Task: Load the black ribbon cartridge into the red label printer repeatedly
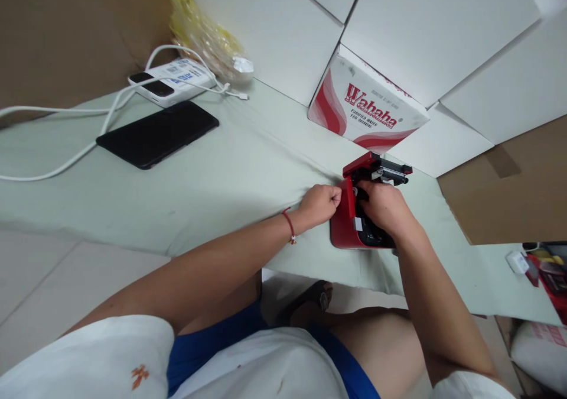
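1. L hand (316,206): fingers curled shut in a fist, knuckles touching the red device's edge. Can't tell if anything's pinched inside. Red string bracelet (290,224) sits on wrist just behind them.
2. R hand (385,207): over the device, R fingers (371,193) bent down onto black insides. Tips hidden, so grip can't be told.
3. Red device (342,233): directly under R fingers, just beside L knuckles. Kind unclear, poss. small printer. Its red lid (361,164) stands open, beyond R fingers.
4. Why: L fist prob. braces the casing so it won't slide on the cloth. Open lid seems to leave the insides reachable for R fingers.
5. Pale green cloth (199,180): under device, w/ crease running from L fingers.
6. Well beyond L fingers: black phone (157,134), white power bank (170,81), white cable (57,162), yellow plastic bag (201,32).
7. Beyond R fingers: Wahaha carton (367,103), white boxes (443,44) around it.
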`<state>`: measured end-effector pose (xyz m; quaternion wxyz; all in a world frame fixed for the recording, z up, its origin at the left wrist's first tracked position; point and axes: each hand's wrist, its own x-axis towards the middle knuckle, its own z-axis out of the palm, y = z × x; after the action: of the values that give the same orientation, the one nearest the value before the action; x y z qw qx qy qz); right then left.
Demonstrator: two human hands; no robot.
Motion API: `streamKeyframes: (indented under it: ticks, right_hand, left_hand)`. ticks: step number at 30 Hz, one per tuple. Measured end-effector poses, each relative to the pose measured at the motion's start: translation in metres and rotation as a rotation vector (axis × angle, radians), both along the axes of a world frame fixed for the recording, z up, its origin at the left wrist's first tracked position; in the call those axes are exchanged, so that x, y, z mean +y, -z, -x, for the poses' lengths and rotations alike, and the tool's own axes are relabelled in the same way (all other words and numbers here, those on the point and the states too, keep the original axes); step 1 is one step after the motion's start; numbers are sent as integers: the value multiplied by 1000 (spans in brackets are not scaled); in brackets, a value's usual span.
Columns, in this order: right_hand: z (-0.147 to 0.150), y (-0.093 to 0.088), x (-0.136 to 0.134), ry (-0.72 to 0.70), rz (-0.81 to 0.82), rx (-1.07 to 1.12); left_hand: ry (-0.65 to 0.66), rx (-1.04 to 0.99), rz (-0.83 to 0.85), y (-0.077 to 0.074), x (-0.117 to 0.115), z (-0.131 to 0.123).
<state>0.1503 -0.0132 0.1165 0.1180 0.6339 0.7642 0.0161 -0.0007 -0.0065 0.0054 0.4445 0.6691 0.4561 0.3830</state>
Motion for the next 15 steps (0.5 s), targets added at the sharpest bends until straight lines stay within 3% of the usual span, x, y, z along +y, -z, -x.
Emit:
streamKeyframes:
  ticks: [4, 8, 11, 15]
  right_hand:
    - [-3, 8, 3, 12, -36, 104]
    - [-11, 3, -8, -11, -30, 243]
    - [-24, -8, -31, -68, -84, 435]
    - [-45, -14, -80, -153, -312, 621]
  left_hand:
    - [-1, 1, 1, 1, 0, 0]
    - [0, -2, 5, 1, 0, 0]
    - [0, -7, 9, 1, 0, 0]
    - [-1, -16, 17, -1, 0, 0]
